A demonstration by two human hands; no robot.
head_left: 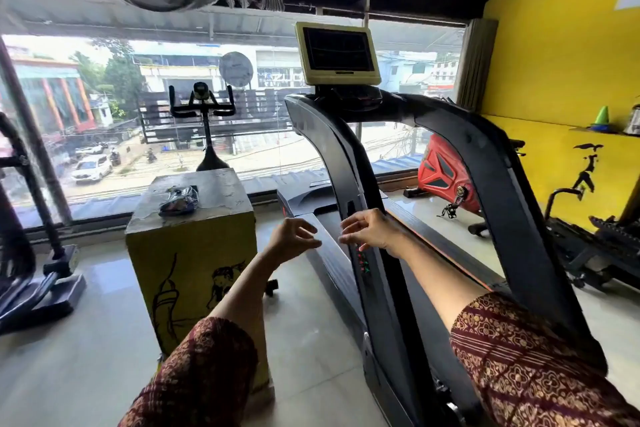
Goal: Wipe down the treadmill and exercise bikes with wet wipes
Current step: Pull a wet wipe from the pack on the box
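1. The treadmill [502, 184] is standing right in front of the person. Its black arch is rising above and beyond both hands, and its deck is running away under the right hand toward the window [104, 97].
2. A yellow block [194, 253] is sitting on the floor just left of the left hand, its grey top lying a little beyond the fingertips.
3. A red exercise bike [446, 177] is showing through the treadmill's arch, beyond and to the right of the right hand. A black exercise bike [202, 107] is standing at the glass, beyond and above the left hand, behind the block.
4. The console screen [337, 54] is sitting dark, high above the right hand.
5. The right hand [369, 229] is hovering in front of the treadmill's left upright, fingers loosely curled and pointing toward the other hand, gripping nothing I can see. I cannot tell whether it is touching the upright.
6. The left hand [294, 236] is hanging just beside it with a small gap between them, fingers relaxed and bent, holding nothing I can see.
7. A crumpled plastic packet [178, 201] is lying on the block's top, left of and beyond the left hand. I cannot make out what is in it.
8. A green cone [602, 120] is standing on a wall shelf, far right of the right hand.
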